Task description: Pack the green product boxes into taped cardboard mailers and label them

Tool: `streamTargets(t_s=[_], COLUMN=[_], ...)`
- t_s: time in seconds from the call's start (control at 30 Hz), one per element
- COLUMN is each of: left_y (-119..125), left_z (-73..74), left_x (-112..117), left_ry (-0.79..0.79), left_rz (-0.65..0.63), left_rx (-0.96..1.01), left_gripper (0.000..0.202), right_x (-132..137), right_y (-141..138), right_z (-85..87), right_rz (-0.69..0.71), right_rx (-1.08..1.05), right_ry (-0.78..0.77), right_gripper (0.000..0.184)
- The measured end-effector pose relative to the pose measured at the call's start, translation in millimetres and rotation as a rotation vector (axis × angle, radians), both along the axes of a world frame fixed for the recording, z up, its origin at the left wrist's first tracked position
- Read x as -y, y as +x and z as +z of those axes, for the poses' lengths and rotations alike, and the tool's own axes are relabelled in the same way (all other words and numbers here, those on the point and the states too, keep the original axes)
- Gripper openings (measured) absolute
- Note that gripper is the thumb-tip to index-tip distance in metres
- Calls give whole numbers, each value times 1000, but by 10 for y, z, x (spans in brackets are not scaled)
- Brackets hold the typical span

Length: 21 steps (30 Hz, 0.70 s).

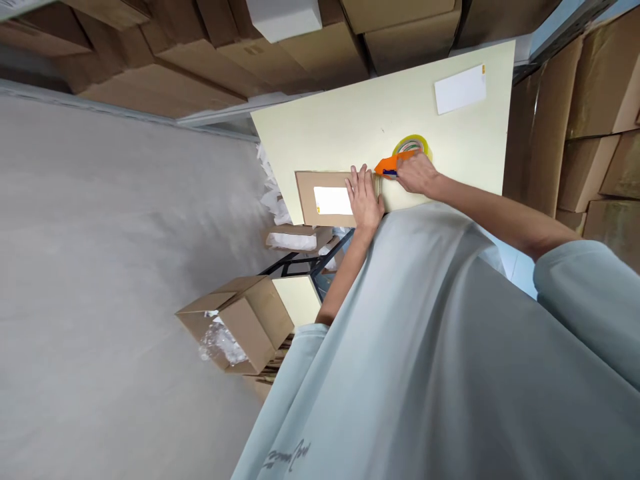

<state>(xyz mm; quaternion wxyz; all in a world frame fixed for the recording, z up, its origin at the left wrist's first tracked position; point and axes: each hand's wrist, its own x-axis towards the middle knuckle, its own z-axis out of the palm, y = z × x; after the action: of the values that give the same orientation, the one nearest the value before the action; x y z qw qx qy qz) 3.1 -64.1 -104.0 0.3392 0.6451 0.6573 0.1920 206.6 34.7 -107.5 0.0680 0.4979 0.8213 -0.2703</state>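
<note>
My left hand (366,200) lies with fingers spread on a flat brown cardboard box (306,193), near its right end. A white label (334,201) on the box is partly covered by my fingers. My right hand (419,172) grips an orange tape dispenser (387,165) with a dark blue part by its tip. That tip is at the box's right end, close beside my left fingers; I cannot tell whether it touches. A roll of yellowish tape (426,147) shows behind my right hand, partly hidden by it.
The cream tabletop (465,147) carries another white label (460,89) at the far right. Cardboard boxes (310,60) line a shelf behind, and more boxes (600,100) are stacked at right. An open carton (260,320) with clear plastic wrap (223,343) stands lower left.
</note>
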Motion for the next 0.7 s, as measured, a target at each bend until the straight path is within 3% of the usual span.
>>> streamTargets(t_s=[0.1,0.17,0.23,0.3,0.43,0.53,0.6,0.7], left_y=[-5,-15,-18,5,175,355,421,380], left_z=[-26,-28,20,152,648,1107,1417,1821], left_x=[20,32,32,1,-227,-611,-985,-1662], left_ry=[14,11,4,20,272,508,623,730], left_rz=[-2,-7,-7,13,99,56,39,89], left_rx=[-8,-6,-7,-8,35,43,73,93], left_gripper=[69,69,68,71,76,63,57,60], right_x=[-130,-252,-335,-349,-261,-380,-635,-1233], right_y=[-115,-43,90,215,291,199,81,-159], right_z=[-18,71,299,662,1442,1843,2085,2441], right_rz=[-130,-203,-237,-249,-435,-481,-425,-285], right_rx=[-9,-66,-102,-79,-155,-289,-388,-475], right_ry=[59,94,111,102,-14,-55,40,289], right_gripper=[50,53,53,57,57,51,50,56])
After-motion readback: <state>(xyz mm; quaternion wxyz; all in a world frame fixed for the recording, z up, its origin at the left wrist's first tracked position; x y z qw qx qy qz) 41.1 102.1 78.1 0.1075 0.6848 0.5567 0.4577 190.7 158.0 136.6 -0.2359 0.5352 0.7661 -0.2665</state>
